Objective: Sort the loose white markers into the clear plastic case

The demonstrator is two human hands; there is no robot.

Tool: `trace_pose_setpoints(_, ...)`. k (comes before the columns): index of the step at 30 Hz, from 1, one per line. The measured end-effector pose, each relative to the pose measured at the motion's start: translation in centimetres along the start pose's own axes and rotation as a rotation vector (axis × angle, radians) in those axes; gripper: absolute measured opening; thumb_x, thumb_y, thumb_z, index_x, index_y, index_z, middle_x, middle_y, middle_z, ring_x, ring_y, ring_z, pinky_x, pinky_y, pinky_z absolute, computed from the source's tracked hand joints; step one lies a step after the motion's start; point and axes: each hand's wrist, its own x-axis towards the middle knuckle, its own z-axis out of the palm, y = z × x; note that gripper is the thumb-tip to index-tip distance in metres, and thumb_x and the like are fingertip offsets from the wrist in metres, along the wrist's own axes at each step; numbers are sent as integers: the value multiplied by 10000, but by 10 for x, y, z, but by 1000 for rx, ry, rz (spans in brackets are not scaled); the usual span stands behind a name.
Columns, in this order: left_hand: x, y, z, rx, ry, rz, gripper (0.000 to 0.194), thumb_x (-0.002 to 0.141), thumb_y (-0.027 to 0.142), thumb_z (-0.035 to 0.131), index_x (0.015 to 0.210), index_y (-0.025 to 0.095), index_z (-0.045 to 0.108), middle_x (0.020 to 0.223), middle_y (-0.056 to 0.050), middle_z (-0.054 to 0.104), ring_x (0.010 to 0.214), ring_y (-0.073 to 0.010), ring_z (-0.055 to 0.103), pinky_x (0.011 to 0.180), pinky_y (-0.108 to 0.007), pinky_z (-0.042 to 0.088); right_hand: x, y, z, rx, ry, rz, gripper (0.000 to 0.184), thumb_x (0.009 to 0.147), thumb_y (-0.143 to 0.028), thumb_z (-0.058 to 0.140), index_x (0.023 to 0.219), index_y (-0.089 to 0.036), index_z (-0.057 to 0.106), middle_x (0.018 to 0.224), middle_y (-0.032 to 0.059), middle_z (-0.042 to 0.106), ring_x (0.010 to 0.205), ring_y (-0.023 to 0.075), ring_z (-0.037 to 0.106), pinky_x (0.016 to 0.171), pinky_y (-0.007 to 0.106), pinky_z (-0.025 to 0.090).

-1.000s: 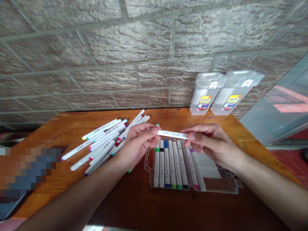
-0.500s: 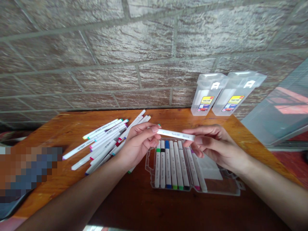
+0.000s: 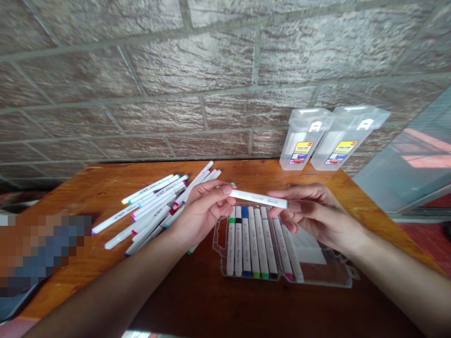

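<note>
A white marker [image 3: 259, 198] is held nearly level above an open clear plastic case [image 3: 252, 278]. My left hand [image 3: 207, 202] pinches its left end between thumb and fingers. At the other end, my right hand [image 3: 313, 211] has its thumb and fingers closed around the tip. Inside the case, several white markers [image 3: 255, 241] with coloured ends lie side by side; the upper ends of some are hidden behind my right hand. Beyond my left forearm, a loose pile of white markers [image 3: 155, 204] is spread on the wooden table, partly covered by the arm.
Two translucent marker boxes [image 3: 303, 141] with yellow and blue labels stand upright at the table's back right, against a stone-block wall [image 3: 225, 61]. A white sheet [image 3: 308, 246] lies in the right half of the case. A blurred-out object [image 3: 42, 258] sits at the left edge.
The fingers of my right hand have shifted slightly along the marker's right end, which shows a little more now. My left hand and everything else stay put.
</note>
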Motion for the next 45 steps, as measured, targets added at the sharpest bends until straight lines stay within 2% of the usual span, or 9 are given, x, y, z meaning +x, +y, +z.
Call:
trace_pose_setpoints(5,0,-1,0,-17,-9,0,94,815,190,803,867,119,768,632,-12,652,524,-50,486,542,-188,401,-1,0,-1,16,-16,1,271,773,-286,805,1036,-246,855,842,112,825,498,131,597,462,263,468)
trace_pose_setpoints(11,2,0,1,-25,20,-4,106,812,196,812,866,118,764,634,-12,661,519,-44,482,547,-183,402,-1,1,-1,18,-27,-40,292,796,-308,784,1064,-211,845,852,117,819,530,141,629,501,278,518)
trace_pose_setpoints(18,2,-4,-1,62,35,23,145,813,245,823,871,127,762,697,-26,690,575,-58,522,565,-184,407,3,7,0,-223,98,-137,227,811,-274,857,1033,-233,831,789,45,801,502,94,612,450,207,498)
trace_pose_setpoints(24,3,-5,-2,77,36,41,184,843,255,797,973,125,792,708,-43,707,568,-61,518,562,-190,399,6,11,-5,-208,173,-150,169,874,-341,805,999,-227,814,854,56,813,509,83,611,474,198,525)
trace_pose_setpoints(27,2,-3,-2,60,31,51,200,847,237,780,1001,111,803,720,-60,721,580,-74,539,560,-195,405,9,11,-8,-195,205,-143,140,876,-353,803,941,-229,811,810,40,800,501,80,608,469,185,520)
trace_pose_setpoints(31,1,-1,-4,37,-20,52,243,871,221,735,1069,97,802,777,-94,755,572,-86,555,570,-220,429,12,12,-11,-178,223,-98,152,885,-368,793,902,-218,809,644,9,731,483,80,603,461,165,507)
trace_pose_setpoints(36,1,-1,-5,15,-89,52,267,878,211,724,1114,114,798,827,-105,773,559,-84,554,577,-236,434,13,13,-15,-112,237,-53,188,847,-385,824,861,-198,801,804,36,787,481,68,608,461,169,513)
trace_pose_setpoints(45,0,-2,-7,45,-136,71,255,927,236,701,1141,130,791,907,-113,794,574,-71,538,597,-236,436,14,13,-17,11,240,25,204,771,-356,885,840,-186,794,781,42,802,471,68,607,463,160,515)
